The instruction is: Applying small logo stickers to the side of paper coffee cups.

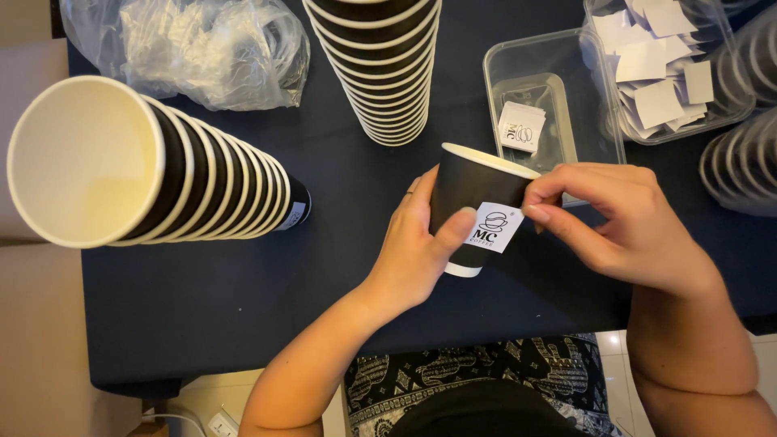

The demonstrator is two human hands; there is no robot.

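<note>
The left hand (417, 243) reaches in from the near side, forearm angled up and to the right, palm turned right, fingers curled and the thumb stretched rightward. The right hand (619, 222) comes in from the near right, wrist bent, fingers folded, thumb and forefinger pinched together pointing left.

Two stacks of black paper cups (380, 65) (162, 174), one single cup (473, 206) bearing one white sticker (495, 227), two clear plastic containers (506, 69) (728, 113) of stickers, and one plastic bag (202, 48) on the bench (243, 283).
</note>
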